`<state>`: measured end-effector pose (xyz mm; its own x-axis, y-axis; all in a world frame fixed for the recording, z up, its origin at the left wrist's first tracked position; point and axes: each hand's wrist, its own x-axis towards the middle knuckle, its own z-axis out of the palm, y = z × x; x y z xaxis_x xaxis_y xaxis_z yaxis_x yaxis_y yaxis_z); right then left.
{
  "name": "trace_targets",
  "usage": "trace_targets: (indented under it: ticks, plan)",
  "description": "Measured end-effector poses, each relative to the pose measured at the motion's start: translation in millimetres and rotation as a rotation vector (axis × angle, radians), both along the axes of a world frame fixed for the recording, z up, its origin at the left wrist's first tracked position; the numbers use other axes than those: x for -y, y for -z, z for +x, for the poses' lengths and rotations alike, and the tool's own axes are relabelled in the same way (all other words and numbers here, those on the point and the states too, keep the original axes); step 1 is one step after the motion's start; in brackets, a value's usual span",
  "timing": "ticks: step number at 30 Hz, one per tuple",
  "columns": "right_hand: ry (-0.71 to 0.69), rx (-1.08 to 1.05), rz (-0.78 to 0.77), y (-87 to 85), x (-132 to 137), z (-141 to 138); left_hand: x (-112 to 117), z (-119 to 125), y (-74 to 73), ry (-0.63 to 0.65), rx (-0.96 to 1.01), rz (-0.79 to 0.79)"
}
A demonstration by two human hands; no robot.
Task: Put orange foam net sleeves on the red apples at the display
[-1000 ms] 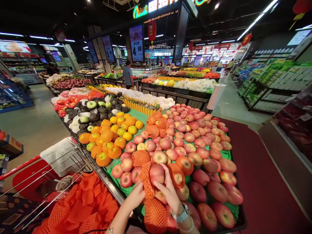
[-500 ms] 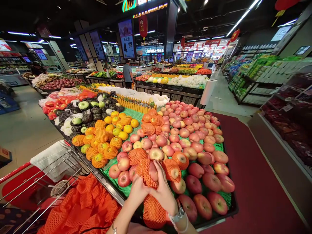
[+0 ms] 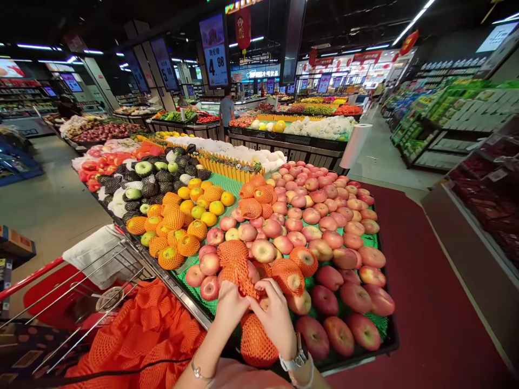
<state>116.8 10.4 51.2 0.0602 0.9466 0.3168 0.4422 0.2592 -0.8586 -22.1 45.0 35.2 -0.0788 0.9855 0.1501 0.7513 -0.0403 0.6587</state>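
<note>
We have both hands together at 6 o'clock, over the front edge of the worktop [image 3: 184, 292]. Left hand [image 3: 230, 308] and right hand [image 3: 275, 317] close on an orange foam sleeve [image 3: 239, 276], with the fingers [image 3: 259, 305] pinching it and the mesh bunched between them. We can't tell whether an apple sits inside; the hands block the view.

Just below the right hand sits a netted fruit [image 3: 253, 340], its contents hidden by orange mesh. A watch [image 3: 292, 361] is on the right wrist.

Status as far as we can see: the apple stack fills the worktop from 12 to 3 o'clock, and most bare apples [image 3: 263, 251] have no sleeve. A few sleeved apples [image 3: 303, 261] lie among them near the hands, with more at about 12 o'clock, further up the stack. That leaves plenty of bare fruit.

At 8 o'clock, a red shopping cart [image 3: 48, 286] holds a heap of loose orange mesh [image 3: 138, 335] and a white cloth [image 3: 95, 256]. Sleeved fruit [image 3: 174, 258] lies at 10 o'clock, on the same worktop.
</note>
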Motion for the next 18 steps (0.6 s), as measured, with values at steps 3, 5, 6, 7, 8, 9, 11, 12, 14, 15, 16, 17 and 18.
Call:
trace_targets:
  ticks: [3, 5, 6, 7, 8, 9, 11, 12, 14, 15, 16, 17, 18]
  plan:
    - [-0.046, -0.046, -0.001, -1.3, -2, 5, 2, 1, -1.3, 0.040, 0.005, 0.025]
    - [-0.081, -0.125, -0.007, -0.8, -3, 8, 3, 0, -2.7, 0.065, 0.005, 0.026]
    - [-0.094, -0.170, -0.012, -0.6, -4, 10, 3, 0, -3.1, 0.072, -0.003, 0.018]
    - [-0.104, -0.208, -0.017, -0.7, -4, 11, 4, 0, -3.2, 0.075, -0.016, 0.005]
    - [-0.114, -0.234, -0.024, -1.1, -4, 12, 4, -1, -3.0, 0.077, -0.033, -0.008]
    - [-0.123, -0.245, -0.033, -1.9, -4, 12, 4, -1, -2.5, 0.074, -0.054, -0.019]
    - [-0.130, -0.223, -0.054, -4.1, -4, 12, 5, -1, -1.8, 0.058, -0.093, -0.040]
    - [-0.125, -0.197, -0.062, -5.2, -4, 11, 5, 0, -1.8, 0.046, -0.108, -0.050]
    - [-0.086, -0.142, -0.061, -6.3, -4, 9, 6, 1, -2.8, 0.029, -0.133, -0.063]
    - [-0.062, -0.124, -0.051, -6.0, -4, 8, 6, 2, -3.6, 0.030, -0.142, -0.063]
    - [-0.044, -0.119, -0.038, -5.2, -4, 7, 6, 3, -4.3, 0.040, -0.148, -0.059]
    - [-0.035, -0.129, -0.024, -3.8, -4, 6, 6, 4, -4.7, 0.052, -0.157, -0.055]
    - [-0.035, -0.151, -0.013, -2.1, -4, 5, 6, 4, -4.7, 0.065, -0.166, -0.054]
